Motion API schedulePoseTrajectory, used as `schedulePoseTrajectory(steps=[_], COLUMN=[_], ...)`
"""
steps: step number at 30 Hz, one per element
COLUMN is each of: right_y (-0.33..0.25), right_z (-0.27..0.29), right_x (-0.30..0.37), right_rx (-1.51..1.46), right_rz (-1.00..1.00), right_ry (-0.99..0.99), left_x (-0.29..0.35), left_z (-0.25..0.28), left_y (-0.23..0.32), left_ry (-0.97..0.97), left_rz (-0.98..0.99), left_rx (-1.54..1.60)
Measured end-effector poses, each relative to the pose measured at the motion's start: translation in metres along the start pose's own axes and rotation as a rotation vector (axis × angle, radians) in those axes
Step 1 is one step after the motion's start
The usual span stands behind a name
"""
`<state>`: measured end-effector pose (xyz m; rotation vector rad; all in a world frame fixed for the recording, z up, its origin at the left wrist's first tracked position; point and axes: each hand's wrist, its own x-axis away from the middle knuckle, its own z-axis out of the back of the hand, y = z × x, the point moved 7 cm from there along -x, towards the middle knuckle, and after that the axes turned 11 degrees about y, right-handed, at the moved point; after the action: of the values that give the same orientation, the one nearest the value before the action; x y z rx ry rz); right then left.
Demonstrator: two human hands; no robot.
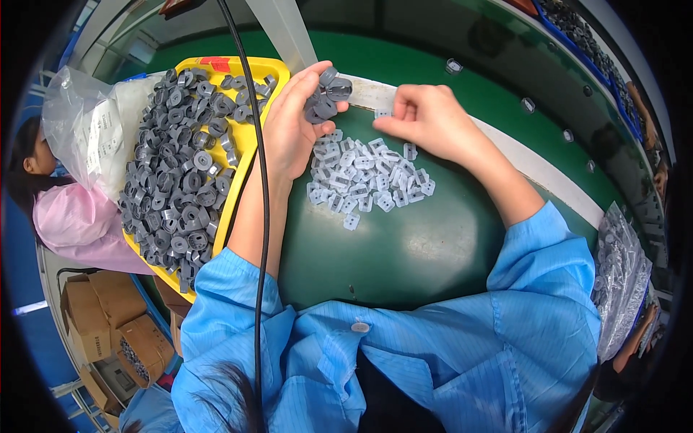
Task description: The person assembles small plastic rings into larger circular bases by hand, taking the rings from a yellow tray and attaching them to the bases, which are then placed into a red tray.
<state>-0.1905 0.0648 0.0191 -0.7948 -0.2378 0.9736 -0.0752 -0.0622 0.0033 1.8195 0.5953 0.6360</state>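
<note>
left hand: fingers cupped around several grey parts
right hand: thumb and finger pinching a clear piece
clear pile: on the worktop, toward its far edge
handling: best gripped singly by the rim, grey parts cupped loosely

My left hand cups several gray round parts; right hand has a pale flat piece at its fingertips. Pale pile nearer me on green table. Left: yellow tray full of gray parts.
</note>
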Motion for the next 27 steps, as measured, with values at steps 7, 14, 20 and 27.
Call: schedulePoseTrajectory(steps=[7, 14, 20, 27], right_y=[0.001, -0.016, -0.009, -0.01], right_z=[0.002, 0.0, -0.014, -0.015], right_x=[-0.001, -0.012, -0.019, -0.014], right_rx=[0.064, -0.689, -0.794, -0.749], right_rz=[-0.026, -0.202, -0.133, -0.143], right_ry=[-0.052, -0.013, 0.076, 0.209], left_x=[0.004, 0.004, 0.007, 0.008], left_z=[0.012, 0.005, 0.0, -0.008], left_y=[-0.002, -0.004, -0.006, -0.007], left_ry=[0.033, 0.033, 0.048, 0.081], left_rz=[-0.071, -0.03, -0.022, -0.181], left_rx=[-0.039, -0.111, 0.138, 0.125])
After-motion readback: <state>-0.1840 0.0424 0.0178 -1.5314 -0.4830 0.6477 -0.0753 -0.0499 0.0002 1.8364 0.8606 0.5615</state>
